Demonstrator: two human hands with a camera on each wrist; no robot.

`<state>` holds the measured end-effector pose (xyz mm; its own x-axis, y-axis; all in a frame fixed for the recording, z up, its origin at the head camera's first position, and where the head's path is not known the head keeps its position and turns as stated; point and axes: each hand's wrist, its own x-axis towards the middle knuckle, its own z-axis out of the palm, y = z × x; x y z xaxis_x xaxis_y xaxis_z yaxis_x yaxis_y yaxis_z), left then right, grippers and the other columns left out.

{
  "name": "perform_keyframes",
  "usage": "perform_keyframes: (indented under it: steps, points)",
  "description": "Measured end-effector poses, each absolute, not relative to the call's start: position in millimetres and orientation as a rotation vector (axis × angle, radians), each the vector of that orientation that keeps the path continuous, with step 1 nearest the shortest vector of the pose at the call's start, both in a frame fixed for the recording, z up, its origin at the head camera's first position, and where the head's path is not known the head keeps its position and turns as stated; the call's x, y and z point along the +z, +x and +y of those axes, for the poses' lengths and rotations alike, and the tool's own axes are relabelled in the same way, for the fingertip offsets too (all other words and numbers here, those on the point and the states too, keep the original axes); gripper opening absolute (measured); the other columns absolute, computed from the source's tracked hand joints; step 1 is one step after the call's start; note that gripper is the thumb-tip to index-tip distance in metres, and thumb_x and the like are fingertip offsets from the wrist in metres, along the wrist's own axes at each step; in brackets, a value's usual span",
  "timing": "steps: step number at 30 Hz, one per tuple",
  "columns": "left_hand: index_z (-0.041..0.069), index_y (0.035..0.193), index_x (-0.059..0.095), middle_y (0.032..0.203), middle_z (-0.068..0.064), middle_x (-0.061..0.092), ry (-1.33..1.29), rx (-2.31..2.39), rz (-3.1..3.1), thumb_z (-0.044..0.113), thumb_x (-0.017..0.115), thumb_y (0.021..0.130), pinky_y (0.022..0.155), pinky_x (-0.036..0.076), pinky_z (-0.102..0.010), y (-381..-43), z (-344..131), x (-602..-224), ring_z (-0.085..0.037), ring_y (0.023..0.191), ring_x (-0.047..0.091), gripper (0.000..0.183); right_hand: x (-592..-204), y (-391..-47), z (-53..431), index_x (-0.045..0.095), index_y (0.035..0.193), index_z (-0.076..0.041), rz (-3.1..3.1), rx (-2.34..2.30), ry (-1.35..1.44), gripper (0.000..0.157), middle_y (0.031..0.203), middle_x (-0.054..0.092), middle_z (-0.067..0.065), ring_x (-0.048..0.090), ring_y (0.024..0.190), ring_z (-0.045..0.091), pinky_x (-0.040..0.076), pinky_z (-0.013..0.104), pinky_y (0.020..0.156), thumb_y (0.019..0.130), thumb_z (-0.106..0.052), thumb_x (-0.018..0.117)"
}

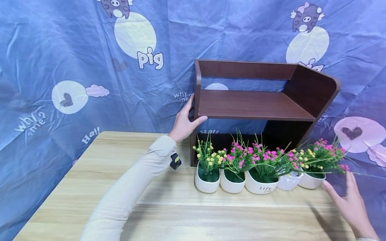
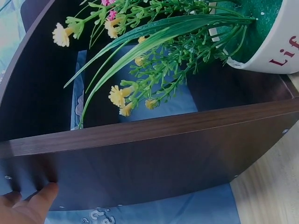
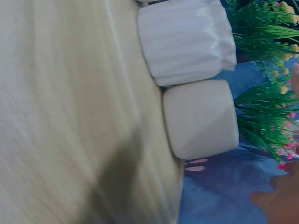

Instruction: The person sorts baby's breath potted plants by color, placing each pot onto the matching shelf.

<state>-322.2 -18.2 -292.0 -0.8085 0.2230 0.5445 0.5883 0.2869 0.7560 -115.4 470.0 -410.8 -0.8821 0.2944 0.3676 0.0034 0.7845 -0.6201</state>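
A dark brown wooden shelf [image 1: 256, 103] stands at the back of the table. My left hand [image 1: 183, 125] is at its left side panel, thumb by the front edge. In the left wrist view, fingertips [image 2: 46, 191] rest on the panel's outer face [image 2: 140, 177]. Several white pots with artificial flowers line up before the shelf, including a pot marked "Life" [image 1: 261, 184] and a ruffled pot [image 1: 288, 181]. With fingers spread, my right hand [image 1: 351, 204] is beside the rightmost pot [image 1: 312, 180], close to its pink flowers.
The light wood table [image 1: 144, 214] extends left and forward of the pots. Blue printed cloth [image 1: 75, 50] hangs behind it. A small black object with a yellow mark [image 1: 175, 161] shows by the left wrist. Grass blades and flowers overhang the shelf's lower opening.
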Motion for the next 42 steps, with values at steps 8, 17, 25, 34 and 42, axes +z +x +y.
perform_keyframes:
  steps: [8,17,25,34,42]
  points:
    - [0.023,0.155,0.017,0.154,-0.007,0.033,-0.724,-1.513,-2.224,0.031,0.075,0.084,0.102,0.045,-0.029,-322.2,-18.4,-291.1,-0.023,0.131,0.047,0.092,-422.0,-128.6,466.8,-0.01,0.152,-0.003,-2.503,0.963,-0.415,0.089,0.154,-0.022,0.021,-0.014,0.138,0.05,-0.007,0.061,0.113,0.096,-0.032,0.053]
    - [0.022,0.155,0.018,0.154,-0.006,0.032,-0.718,-1.522,-2.215,0.031,0.076,0.084,0.102,0.045,-0.028,-323.0,-19.1,-290.8,-0.023,0.132,0.046,0.093,-428.2,-141.1,460.5,-0.014,0.151,-0.01,-2.422,1.147,-0.653,0.091,0.154,-0.019,0.021,-0.013,0.141,0.041,-0.008,0.047,0.117,0.096,-0.038,0.052]
    - [0.022,0.155,0.017,0.154,-0.006,0.032,-0.717,-1.521,-2.22,0.031,0.075,0.084,0.102,0.044,-0.028,-323.0,-19.9,-291.0,-0.022,0.131,0.046,0.092,-437.2,-152.7,452.9,-0.012,0.154,-0.021,-2.229,1.325,-0.768,0.094,0.159,-0.001,0.014,0.002,0.146,0.026,0.006,0.035,0.119,0.093,-0.031,0.059]
    - [0.02,0.155,0.017,0.154,-0.006,0.033,-0.735,-1.509,-2.213,0.03,0.076,0.084,0.102,0.044,-0.028,-323.7,-18.9,-294.0,-0.021,0.131,0.046,0.093,-445.8,-166.2,449.2,-0.011,0.153,-0.03,-2.061,1.491,-0.737,0.097,0.16,0.002,0.001,0.008,0.145,0.011,0.014,0.021,0.116,0.092,-0.013,0.063]
    - [0.016,0.155,0.018,0.154,-0.008,0.033,-0.773,-1.558,-2.172,0.026,0.076,0.084,0.102,0.046,-0.036,-324.6,-17.5,-294.4,-0.025,0.13,0.047,0.092,-451.1,-175.1,444.8,0.007,0.154,-0.018,-1.985,1.451,-0.826,0.087,0.159,0.014,0.012,0.02,0.143,0.011,0.021,0.021,0.115,0.09,-0.011,0.065]
